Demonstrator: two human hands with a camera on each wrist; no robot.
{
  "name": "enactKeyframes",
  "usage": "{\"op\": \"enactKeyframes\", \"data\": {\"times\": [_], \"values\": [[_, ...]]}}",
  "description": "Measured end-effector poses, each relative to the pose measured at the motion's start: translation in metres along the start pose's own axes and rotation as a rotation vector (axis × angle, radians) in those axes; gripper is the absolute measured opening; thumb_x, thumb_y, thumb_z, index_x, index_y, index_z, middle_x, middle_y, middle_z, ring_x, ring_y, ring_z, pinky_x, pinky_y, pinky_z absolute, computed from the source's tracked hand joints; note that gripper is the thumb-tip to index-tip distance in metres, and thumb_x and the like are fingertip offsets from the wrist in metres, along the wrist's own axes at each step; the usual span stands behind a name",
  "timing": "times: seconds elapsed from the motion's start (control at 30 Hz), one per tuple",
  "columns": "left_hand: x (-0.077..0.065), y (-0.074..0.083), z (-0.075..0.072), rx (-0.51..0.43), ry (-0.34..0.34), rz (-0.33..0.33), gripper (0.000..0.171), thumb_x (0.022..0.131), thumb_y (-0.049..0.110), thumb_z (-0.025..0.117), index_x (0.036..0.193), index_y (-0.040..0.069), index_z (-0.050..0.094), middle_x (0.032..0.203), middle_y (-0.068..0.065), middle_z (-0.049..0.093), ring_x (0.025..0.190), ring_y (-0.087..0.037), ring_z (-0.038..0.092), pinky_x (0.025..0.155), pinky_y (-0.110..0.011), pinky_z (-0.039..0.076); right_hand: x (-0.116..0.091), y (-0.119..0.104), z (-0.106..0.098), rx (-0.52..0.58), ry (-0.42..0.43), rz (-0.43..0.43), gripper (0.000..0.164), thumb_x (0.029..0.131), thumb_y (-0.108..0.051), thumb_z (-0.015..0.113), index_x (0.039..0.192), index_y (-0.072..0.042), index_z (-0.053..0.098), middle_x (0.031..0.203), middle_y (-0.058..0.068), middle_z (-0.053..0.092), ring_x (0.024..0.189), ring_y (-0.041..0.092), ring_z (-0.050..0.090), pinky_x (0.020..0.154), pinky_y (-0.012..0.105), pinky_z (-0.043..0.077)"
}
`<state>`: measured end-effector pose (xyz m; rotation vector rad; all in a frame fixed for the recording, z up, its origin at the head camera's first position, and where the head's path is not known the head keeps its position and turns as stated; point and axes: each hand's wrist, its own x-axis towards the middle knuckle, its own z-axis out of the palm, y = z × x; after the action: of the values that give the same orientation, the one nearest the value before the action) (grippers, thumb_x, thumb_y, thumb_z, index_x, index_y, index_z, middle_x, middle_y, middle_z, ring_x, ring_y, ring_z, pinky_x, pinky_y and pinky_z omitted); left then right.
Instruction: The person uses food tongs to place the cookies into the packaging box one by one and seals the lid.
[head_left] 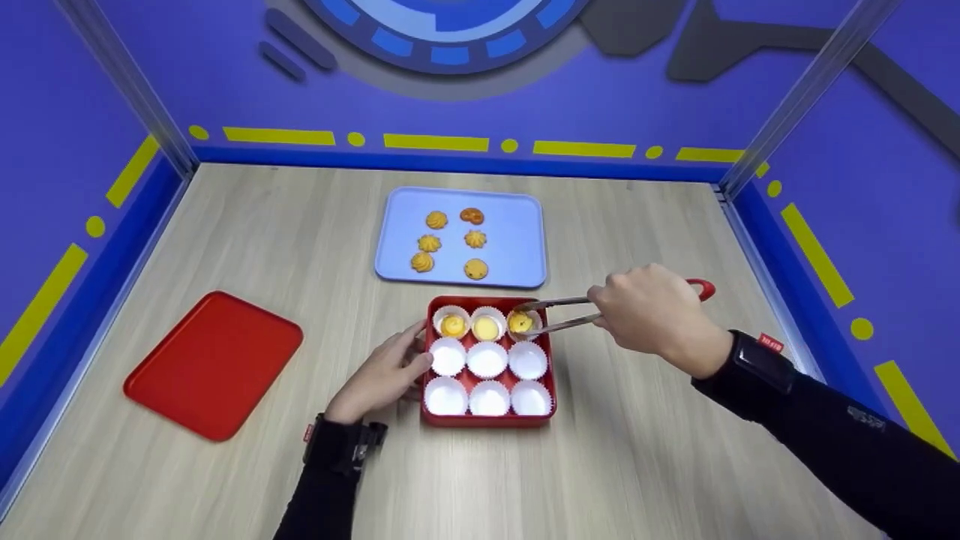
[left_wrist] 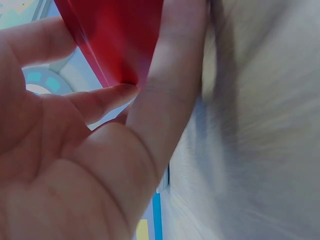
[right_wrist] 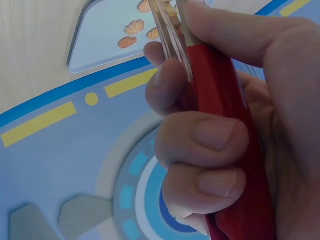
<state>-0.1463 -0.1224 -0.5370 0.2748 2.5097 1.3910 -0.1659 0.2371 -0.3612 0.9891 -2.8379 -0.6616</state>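
A red box (head_left: 487, 421) holds rows of white paper cups. Yellow pastries sit in its far row: one in the left cup (head_left: 453, 325), a paler one in the middle cup (head_left: 486, 328). Metal tongs with red handles (right_wrist: 220, 100) are gripped in my right hand (head_left: 641, 311), its fingers curled round them. Their tips reach either side of a yellow pastry (head_left: 520, 322) in the far right cup; whether they pinch it I cannot tell. My left hand (head_left: 382, 375) rests against the box's left side, fingers fairly straight and touching the red wall (left_wrist: 120, 45).
Behind the box lies a pale blue tray (head_left: 517, 240) with several cookies (head_left: 429, 243) and a pretzel-shaped one (head_left: 472, 216). A red lid-like tray (head_left: 214, 367) lies on the wooden table (head_left: 322, 225) at left. Blue panels (head_left: 450, 112) enclose the back and sides.
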Motion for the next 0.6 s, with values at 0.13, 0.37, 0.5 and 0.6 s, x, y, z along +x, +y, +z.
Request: {"op": "enactKeyframes", "data": {"times": [0.13,0.37,0.5,0.6], "values": [[0.0001,0.0007,0.0002,0.003,-0.004,-0.008,0.062,0.108,0.026,0.062,0.165,0.013,0.041,0.132,-0.008,0.063,0.113,-0.021,0.060,0.102,-0.049,0.050,0.0031,-0.0056,-0.0023,-0.040,-0.031,0.003,0.032,0.091,-0.035,0.084,0.090,-0.005,0.073,0.065,0.008,0.058,0.049,0.021,0.048,0.049,0.034,0.055],[0.0003,0.0014,0.0002,0.005,-0.005,-0.015,0.063,0.108,0.027,0.062,0.165,0.013,0.040,0.133,-0.008,0.063,0.116,-0.022,0.060,0.104,-0.051,0.050,0.0035,-0.0082,-0.0019,-0.077,-0.055,0.003,0.036,0.090,-0.039,0.085,0.093,-0.004,0.074,0.066,0.009,0.058,0.050,0.022,0.047,0.051,0.034,0.056],[0.0003,0.0014,0.0001,0.004,-0.004,-0.016,0.063,0.108,0.027,0.062,0.165,0.012,0.040,0.131,-0.008,0.063,0.114,-0.021,0.060,0.104,-0.050,0.051,0.0004,-0.0055,-0.0014,-0.069,-0.034,-0.005,0.037,0.090,-0.039,0.085,0.092,-0.004,0.073,0.067,0.009,0.060,0.051,0.021,0.048,0.052,0.034,0.056],[0.0004,0.0012,0.0000,-0.010,-0.010,-0.019,0.063,0.108,0.026,0.061,0.165,0.011,0.039,0.130,-0.008,0.063,0.113,-0.020,0.060,0.102,-0.048,0.052,-0.0020,0.0002,-0.0036,-0.003,-0.004,-0.007,0.035,0.091,-0.038,0.085,0.091,-0.005,0.074,0.069,0.008,0.063,0.053,0.021,0.053,0.053,0.034,0.057]]}}
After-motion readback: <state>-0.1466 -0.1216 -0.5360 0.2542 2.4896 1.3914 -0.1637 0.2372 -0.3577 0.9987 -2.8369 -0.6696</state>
